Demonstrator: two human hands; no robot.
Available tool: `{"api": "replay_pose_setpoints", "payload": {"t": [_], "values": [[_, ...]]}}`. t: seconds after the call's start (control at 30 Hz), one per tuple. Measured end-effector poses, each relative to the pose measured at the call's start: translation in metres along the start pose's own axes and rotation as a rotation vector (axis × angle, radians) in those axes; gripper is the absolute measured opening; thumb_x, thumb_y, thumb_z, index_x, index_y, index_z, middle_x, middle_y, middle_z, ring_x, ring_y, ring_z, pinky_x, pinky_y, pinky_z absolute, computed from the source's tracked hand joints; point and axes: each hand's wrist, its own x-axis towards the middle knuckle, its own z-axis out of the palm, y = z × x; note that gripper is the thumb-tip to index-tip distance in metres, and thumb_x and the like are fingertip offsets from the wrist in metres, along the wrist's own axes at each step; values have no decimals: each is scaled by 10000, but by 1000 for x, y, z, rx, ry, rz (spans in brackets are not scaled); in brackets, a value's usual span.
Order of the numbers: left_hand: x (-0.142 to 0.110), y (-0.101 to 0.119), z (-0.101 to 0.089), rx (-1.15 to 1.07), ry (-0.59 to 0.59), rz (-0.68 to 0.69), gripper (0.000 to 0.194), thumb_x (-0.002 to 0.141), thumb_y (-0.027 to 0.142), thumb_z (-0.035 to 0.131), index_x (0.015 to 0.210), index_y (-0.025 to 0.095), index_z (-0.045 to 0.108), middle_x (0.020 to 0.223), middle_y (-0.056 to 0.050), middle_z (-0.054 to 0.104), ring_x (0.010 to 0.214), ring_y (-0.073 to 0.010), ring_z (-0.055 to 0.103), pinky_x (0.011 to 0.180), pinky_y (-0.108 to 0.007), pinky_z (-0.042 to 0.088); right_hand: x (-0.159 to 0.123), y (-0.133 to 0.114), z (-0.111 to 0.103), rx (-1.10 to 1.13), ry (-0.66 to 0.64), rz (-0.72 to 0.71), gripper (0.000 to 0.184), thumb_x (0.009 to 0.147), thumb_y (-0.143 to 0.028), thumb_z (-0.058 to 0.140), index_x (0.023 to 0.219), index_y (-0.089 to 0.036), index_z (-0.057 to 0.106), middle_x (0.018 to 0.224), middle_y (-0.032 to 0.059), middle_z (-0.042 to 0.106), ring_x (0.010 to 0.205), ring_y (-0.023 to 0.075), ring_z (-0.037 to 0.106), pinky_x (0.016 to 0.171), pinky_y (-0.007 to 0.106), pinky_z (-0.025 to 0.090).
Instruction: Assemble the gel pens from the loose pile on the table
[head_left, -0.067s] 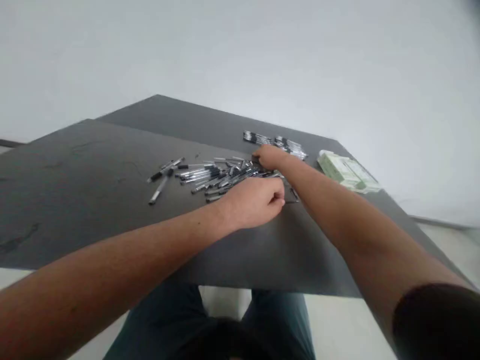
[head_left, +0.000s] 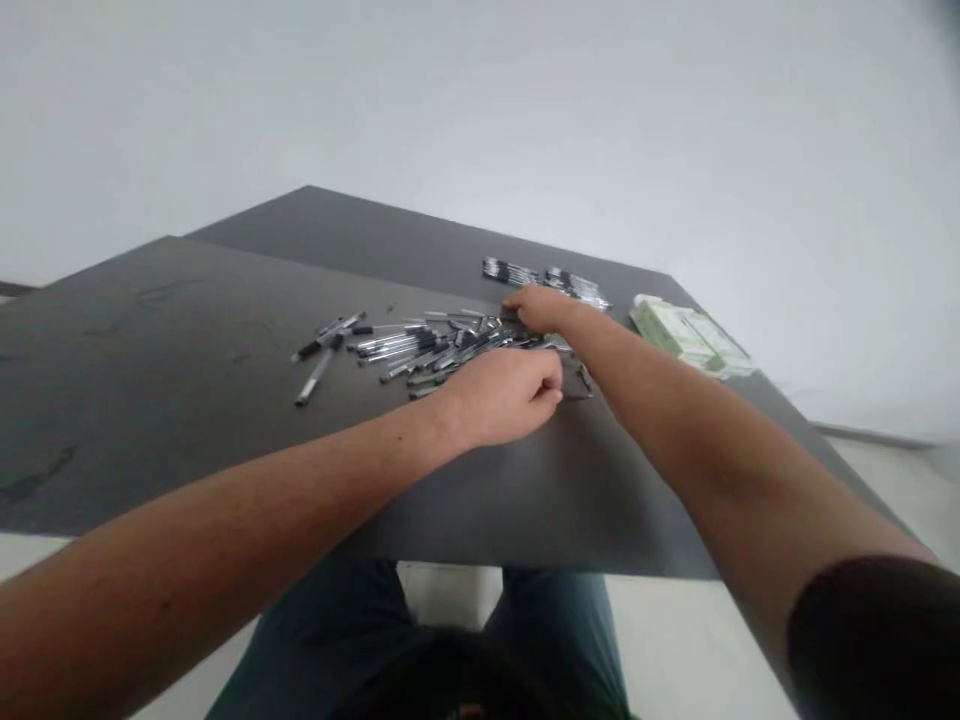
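Many clear pens with black caps lie in a loose pile on the dark grey table. My left hand is closed at the near right side of this pile, its fingers curled in; whatever it may hold is hidden from view. Farther away, my right hand reaches down at the back of the pile with its fingers bent together among the pens. What lies between those fingertips is too blurred to make out. A thin dark piece rests just right of my left hand.
Behind my right hand lie two neat groups of pens, a left row and a right row. A green and white box sits near the right edge. A few stray pens are left of the pile. A white wall stands behind.
The whole view has shifted slightly, so everything sits a little higher and farther left. Both hands keep nearly the same pose and place over the pens.
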Motion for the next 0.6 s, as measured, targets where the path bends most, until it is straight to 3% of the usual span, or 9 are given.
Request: {"api": "replay_pose_setpoints", "payload": {"t": [0.13, 0.23, 0.37, 0.43, 0.6], "values": [[2, -18, 4, -6, 83, -56, 93, 954, 166, 660, 887, 209, 709, 780, 7, 742, 713, -167, 651, 686, -320, 425, -42, 19, -12, 181, 215, 126, 470, 1042, -189, 538, 1443, -194, 783, 1465, 109, 788, 1349, 299, 730, 1197, 452, 552], [0, -29, 6, -27, 154, -102, 75, 950, 184, 671, 897, 211, 716, 748, 21, 721, 675, -152, 624, 669, -310, 417, -93, 39, -20, 302, 344, 208, 541, 1023, -209, 475, 1493, -173, 740, 1411, 132, 805, 1201, 287, 796, 981, 445, 679], [-4, -36, 2, -18, 189, -82, 81, 953, 224, 674, 883, 208, 713, 721, 29, 700, 649, -140, 600, 657, -302, 405, -160, 68, -30, 507, 471, 336, 444, 972, -271, 584, 1348, -178, 801, 1270, 137, 836, 999, 273, 827, 789, 414, 704], [-6, -38, 0, -15, 178, -69, 80, 950, 236, 668, 898, 206, 722, 725, 27, 706, 654, -141, 611, 659, -300, 408, -185, 82, -34, 432, 444, 459, 393, 982, -300, 598, 1307, -242, 812, 1179, 89, 856, 900, 239, 819, 764, 394, 688], [-10, -40, -2, 34, 138, -44, 131, 959, 302, 650, 930, 210, 739, 767, 10, 742, 698, -158, 657, 679, -304, 430, -217, 107, -23, 200, 441, 622, 309, 934, -305, 627, 1110, -198, 857, 895, 114, 835, 833, 304, 780, 809, 469, 621]]}}
